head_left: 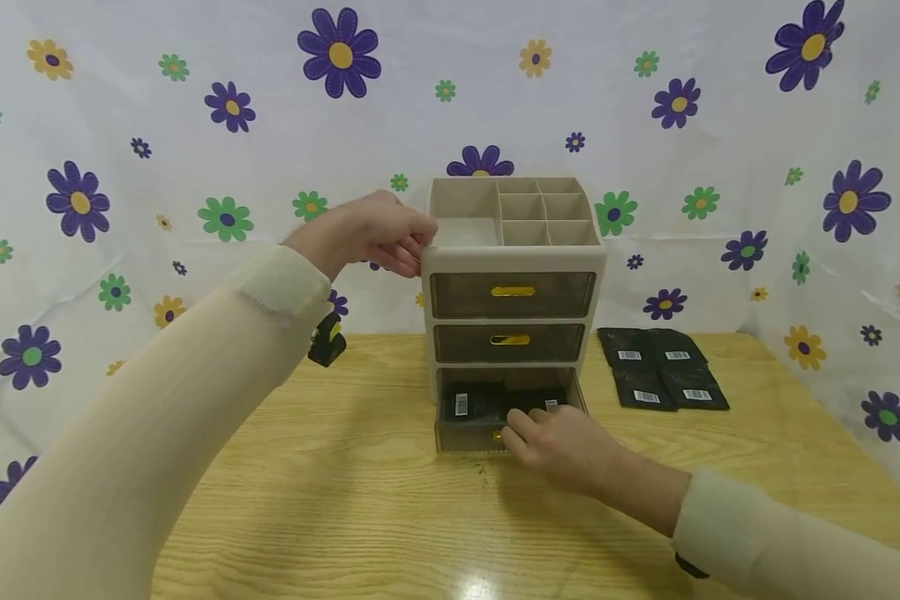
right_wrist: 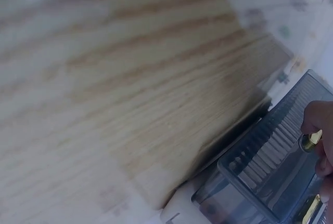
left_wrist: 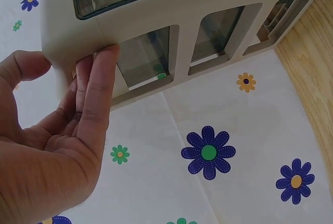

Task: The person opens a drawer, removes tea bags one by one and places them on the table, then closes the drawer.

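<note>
A beige desk organizer with smoky see-through drawers stands on the table. Its bottom drawer is pulled out and holds black packets with white barcode labels. My right hand is at the drawer's front, fingers curled on its gold handle; the right wrist view cuts off most of that hand. Up at the organizer's top left corner, my left hand grips the edge. Thumb and fingertips pinch that corner in the left wrist view.
Several black packets lie on the wooden table right of the organizer. Two upper drawers with gold handles are closed. Open compartments form the organizer's top. A flower-print cloth hangs behind and at the sides.
</note>
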`<state>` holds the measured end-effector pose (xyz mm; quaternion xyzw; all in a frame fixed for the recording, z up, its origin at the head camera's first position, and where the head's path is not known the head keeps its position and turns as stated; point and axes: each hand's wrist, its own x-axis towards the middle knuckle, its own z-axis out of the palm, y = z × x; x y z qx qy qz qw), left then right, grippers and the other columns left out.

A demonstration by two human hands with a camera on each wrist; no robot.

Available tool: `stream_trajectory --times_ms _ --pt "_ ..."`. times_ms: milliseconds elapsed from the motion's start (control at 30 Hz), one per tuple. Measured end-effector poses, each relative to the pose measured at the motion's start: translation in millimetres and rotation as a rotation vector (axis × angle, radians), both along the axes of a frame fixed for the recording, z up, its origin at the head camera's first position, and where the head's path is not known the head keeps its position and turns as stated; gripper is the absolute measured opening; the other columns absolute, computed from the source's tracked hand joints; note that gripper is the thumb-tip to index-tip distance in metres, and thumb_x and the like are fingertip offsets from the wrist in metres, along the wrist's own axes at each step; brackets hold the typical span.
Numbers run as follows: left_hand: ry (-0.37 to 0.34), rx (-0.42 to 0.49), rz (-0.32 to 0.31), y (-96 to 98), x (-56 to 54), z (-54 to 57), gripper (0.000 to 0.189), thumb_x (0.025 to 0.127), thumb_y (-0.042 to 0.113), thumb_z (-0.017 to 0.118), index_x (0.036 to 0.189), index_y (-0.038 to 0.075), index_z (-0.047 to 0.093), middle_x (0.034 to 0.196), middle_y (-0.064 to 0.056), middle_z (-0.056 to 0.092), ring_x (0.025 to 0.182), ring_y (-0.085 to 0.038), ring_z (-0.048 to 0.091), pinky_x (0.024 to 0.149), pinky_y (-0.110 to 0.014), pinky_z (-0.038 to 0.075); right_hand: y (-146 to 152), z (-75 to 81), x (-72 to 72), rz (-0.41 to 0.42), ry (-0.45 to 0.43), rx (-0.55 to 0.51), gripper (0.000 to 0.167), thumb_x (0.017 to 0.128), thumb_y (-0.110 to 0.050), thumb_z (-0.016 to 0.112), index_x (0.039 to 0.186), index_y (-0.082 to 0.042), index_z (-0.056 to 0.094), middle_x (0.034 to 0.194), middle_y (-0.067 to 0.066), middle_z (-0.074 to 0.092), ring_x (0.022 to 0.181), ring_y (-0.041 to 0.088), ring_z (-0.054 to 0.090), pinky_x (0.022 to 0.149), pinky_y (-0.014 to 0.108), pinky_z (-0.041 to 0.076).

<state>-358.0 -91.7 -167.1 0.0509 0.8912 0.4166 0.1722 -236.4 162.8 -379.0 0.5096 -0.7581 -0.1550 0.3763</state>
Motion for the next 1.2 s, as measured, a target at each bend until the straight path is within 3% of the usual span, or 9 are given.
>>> stream_trajectory --times_ms 233,667,800,900,967,1067,1133,1200 --pt "0.009 0.008 -0.003 -0.8 1.0 -0.1 0.032 0.096 0.023 0.055 0.121 0.003 0.056 0.113 -0.016 0.065 0.08 -0.022 0.074 0.082 -0.032 0.062 0 -1.8 5.3 0.036 0.004 -0.017 0.048 0.104 0.0 0.014 0.078 -0.009 0.053 0.073 -0.001 0.046 0.047 0.006 0.037 0.038 0.018 0.025" --pt "0.004 0.012 0.0 -1.3 2.0 0.6 0.033 0.097 0.023 0.055 0.122 0.003 0.055 0.114 -0.015 0.064 0.081 -0.022 0.074 0.083 -0.032 0.062 -2 -1.3 18.7 0.069 0.03 -0.011 0.046 0.106 -0.002 0.017 0.08 -0.01 0.054 0.073 -0.003 0.054 0.051 0.008 0.055 0.037 0.019 0.038" --pt "0.006 0.017 -0.002 -1.4 3.1 0.5 0.031 0.097 0.023 0.056 0.121 0.003 0.056 0.11 -0.014 0.065 0.079 -0.021 0.074 0.082 -0.032 0.062 -1 1.1 16.7 0.133 0.01 -0.054 0.044 0.106 -0.007 0.024 0.074 -0.012 0.053 0.065 -0.005 0.052 0.047 0.006 0.05 0.037 0.017 0.034" --pt "0.004 0.019 -0.004 -1.6 3.1 1.2 0.03 0.097 0.023 0.056 0.12 0.003 0.056 0.108 -0.013 0.066 0.077 -0.02 0.074 0.083 -0.032 0.062 1 10.5 10.7 0.17 -0.062 -0.164 0.044 0.105 -0.02 0.033 0.065 -0.016 0.051 0.056 -0.008 0.045 0.043 0.002 0.038 0.037 0.014 0.027" --pt "0.006 0.02 -0.007 -1.5 2.5 1.9 0.031 0.097 0.023 0.056 0.119 0.002 0.056 0.108 -0.013 0.067 0.078 -0.02 0.074 0.082 -0.032 0.062 4 20.6 4.0 0.14 -0.1 -0.265 0.044 0.103 -0.027 0.039 0.062 -0.017 0.052 0.053 -0.008 0.044 0.043 0.001 0.034 0.038 0.014 0.026" --pt "0.007 0.019 -0.01 -1.1 1.9 2.7 0.031 0.096 0.023 0.056 0.12 0.002 0.057 0.11 -0.014 0.067 0.08 -0.021 0.074 0.082 -0.032 0.062 10 35.4 -7.0 0.03 -0.154 -0.352 0.032 0.095 -0.024 0.056 0.065 -0.014 0.058 0.055 -0.005 0.049 0.043 0.003 0.038 0.038 0.016 0.029" --pt "0.002 0.02 -0.008 -1.3 1.7 2.4 0.031 0.096 0.022 0.056 0.12 0.002 0.057 0.112 -0.015 0.067 0.081 -0.022 0.074 0.082 -0.031 0.062 14 42.1 -13.6 -0.043 -0.22 -0.333 0.021 0.09 -0.019 0.066 0.07 -0.012 0.062 0.059 -0.003 0.053 0.045 0.004 0.043 0.04 0.018 0.033" --pt "-0.007 0.021 -0.006 -2.1 1.7 1.6 0.032 0.096 0.022 0.056 0.12 0.002 0.057 0.113 -0.015 0.066 0.082 -0.022 0.074 0.082 -0.031 0.062 15 46.7 -18.1 -0.098 -0.363 -0.261 0.014 0.086 -0.014 0.073 0.074 -0.012 0.064 0.064 -0.003 0.057 0.05 0.005 0.047 0.044 0.019 0.038"
